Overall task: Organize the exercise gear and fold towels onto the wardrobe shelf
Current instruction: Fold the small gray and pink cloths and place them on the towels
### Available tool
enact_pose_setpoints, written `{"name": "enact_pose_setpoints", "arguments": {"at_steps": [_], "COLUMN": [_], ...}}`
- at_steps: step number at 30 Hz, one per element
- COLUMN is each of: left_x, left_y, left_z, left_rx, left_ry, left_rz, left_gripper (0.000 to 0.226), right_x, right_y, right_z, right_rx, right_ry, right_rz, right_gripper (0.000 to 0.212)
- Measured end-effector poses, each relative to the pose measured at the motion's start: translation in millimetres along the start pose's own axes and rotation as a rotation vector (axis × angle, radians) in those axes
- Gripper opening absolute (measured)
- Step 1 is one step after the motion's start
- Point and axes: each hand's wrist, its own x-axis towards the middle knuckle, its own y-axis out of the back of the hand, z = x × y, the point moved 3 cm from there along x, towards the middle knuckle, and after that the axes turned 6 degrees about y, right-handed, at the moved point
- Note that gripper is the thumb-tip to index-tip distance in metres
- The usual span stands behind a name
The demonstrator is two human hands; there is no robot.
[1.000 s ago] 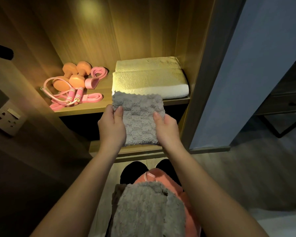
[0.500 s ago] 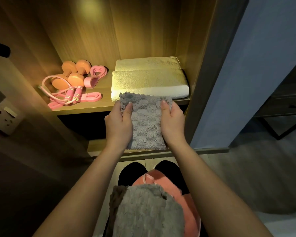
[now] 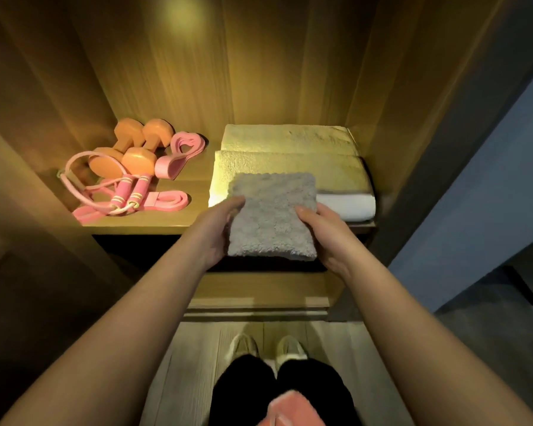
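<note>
Head view: our left hand (image 3: 219, 229) grips the folded grey towel (image 3: 273, 216) by its left edge, our right hand (image 3: 326, 232) clasps the right edge. Its long axis points straight at the white towel stack (image 3: 290, 162), far end over the stack's front, both hands equally near.

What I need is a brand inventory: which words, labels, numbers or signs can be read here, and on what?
None can be read.
Folded grey fluffy towel, held by the left hand and right hand: no tag shows.
Pink skipping-rope handles: pale stripes only, no lettering.
Orange hex dumbbells, pink flat resistance bands, folded cream terry towels: no print shows.
</note>
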Motion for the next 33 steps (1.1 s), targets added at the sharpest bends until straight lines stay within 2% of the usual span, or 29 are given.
{"name": "enact_pose_setpoints", "arguments": {"at_steps": [2,4,7,8,9,10,12,14,15,17,19,22,24,26,27,31,33], "left_x": [24,51,94,107,119,132,153,172,180,199,212,231,241,252,258,276,276], "left_y": [1,6,12,12,11,11,11,5,2,5,2,-1,1,4,7,11,11], "left_z": [16,34,63,73,82,91,111,127,134,146,156,167,171,176,177,177,177], "left_rx": [0.099,0.171,0.244,0.270,0.266,0.265,0.322,0.359,0.379,0.393,0.299,0.284,0.284,0.463,0.556,0.703,0.792], "left_ry": [-0.015,-0.083,-0.166,-0.189,-0.213,-0.254,-0.348,-0.403,-0.413,-0.427,-0.439,-0.462,-0.495,-0.533,-0.543,-0.490,-0.484], "left_rz": [-0.040,0.040,0.132,0.138,0.137,0.145,0.176,0.063,0.035,0.163,0.197,0.246,0.273,0.358,0.411,0.524,0.609], "left_gripper": [0.023,0.028,0.051,0.052,0.047,0.036,0.011,0.033,0.035,0.027,0.017,0.025,0.025,0.017,0.021,0.022,0.029], "right_x": [31,60,110,128,144,160,189,213,223,245,264,287,298,307,311,315,309], "right_y": [1,0,-2,-4,-8,-13,-21,-25,-26,-29,-32,-36,-39,-40,-40,-39,-41], "right_z": [-11,-19,-29,-33,-36,-39,-43,-49,-54,-61,-65,-64,-63,-63,-63,-60,-62], "right_rx": [0.029,-0.008,-0.181,-0.199,-0.194,-0.186,-0.192,-0.171,-0.161,-0.177,-0.235,-0.311,-0.375,-0.449,-0.480,-0.615,-0.800], "right_ry": [-0.020,-0.068,-0.108,-0.107,-0.096,-0.071,-0.002,0.070,0.094,0.122,0.135,0.153,0.198,0.262,0.285,0.305,0.383], "right_rz": [-0.005,-0.085,-0.097,-0.057,-0.031,-0.028,-0.057,-0.045,-0.032,-0.010,0.012,0.061,0.096,0.135,0.154,0.227,0.294], "right_gripper": [0.020,0.030,0.073,0.089,0.095,0.092,0.073,0.058,0.052,0.043,0.048,0.066,0.068,0.066,0.065,0.058,0.052]}}
